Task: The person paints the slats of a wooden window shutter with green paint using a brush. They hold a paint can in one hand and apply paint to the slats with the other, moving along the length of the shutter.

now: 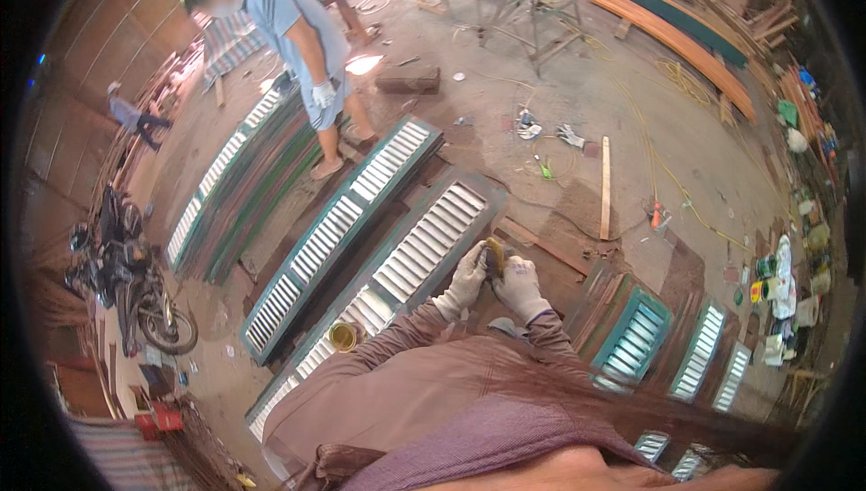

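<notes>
Two gloved hands are meeting at mid-frame: the left hand and right hand are both gripping a small yellowish brush over a green louvered shutter (white slats), while another person is bending at upper left.
</notes>
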`<action>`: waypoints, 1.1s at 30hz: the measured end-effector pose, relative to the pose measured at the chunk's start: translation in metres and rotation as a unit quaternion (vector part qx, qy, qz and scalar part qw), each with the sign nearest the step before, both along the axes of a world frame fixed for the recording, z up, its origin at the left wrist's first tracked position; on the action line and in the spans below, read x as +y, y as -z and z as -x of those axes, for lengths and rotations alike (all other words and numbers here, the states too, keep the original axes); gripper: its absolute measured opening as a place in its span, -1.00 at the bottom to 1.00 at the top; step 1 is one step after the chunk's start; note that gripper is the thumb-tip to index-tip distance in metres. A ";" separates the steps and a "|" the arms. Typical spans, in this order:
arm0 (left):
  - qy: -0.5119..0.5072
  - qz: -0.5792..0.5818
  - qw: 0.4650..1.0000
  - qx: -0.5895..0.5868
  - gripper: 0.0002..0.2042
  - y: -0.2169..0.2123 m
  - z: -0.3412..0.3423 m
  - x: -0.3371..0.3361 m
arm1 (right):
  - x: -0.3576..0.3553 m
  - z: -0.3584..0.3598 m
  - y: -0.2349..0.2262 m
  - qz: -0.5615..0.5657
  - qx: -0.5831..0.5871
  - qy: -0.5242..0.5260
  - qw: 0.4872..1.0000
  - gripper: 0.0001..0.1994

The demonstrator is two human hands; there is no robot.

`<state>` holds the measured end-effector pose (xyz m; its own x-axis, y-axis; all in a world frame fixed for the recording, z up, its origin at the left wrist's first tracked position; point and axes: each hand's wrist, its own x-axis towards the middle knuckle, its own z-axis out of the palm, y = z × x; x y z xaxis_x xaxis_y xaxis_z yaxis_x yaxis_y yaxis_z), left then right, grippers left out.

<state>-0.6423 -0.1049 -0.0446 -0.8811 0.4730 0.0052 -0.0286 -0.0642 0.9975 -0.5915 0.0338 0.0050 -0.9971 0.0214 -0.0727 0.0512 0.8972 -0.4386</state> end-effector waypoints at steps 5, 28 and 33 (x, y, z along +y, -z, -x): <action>-0.158 -0.117 0.980 -0.040 -0.67 -0.062 -0.005 -0.051 | -0.026 0.023 -0.083 -0.122 -0.020 -0.173 0.977 -0.47; -0.510 0.054 0.859 -0.002 -0.64 0.016 -0.037 -0.253 | -0.020 0.027 -0.316 0.689 0.222 -0.407 0.557 -0.77; -0.408 -0.021 0.912 -0.027 -0.63 -0.002 -0.019 -0.236 | 0.005 -0.003 -0.321 0.667 0.309 -0.425 0.528 -0.79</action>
<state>-0.6230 -0.3412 -0.0425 -0.9395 -0.3395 -0.0463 -0.0041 -0.1240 0.9923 -0.5883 0.0389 0.3263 -0.4475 -0.1111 0.8874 -0.6442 -0.6482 -0.4060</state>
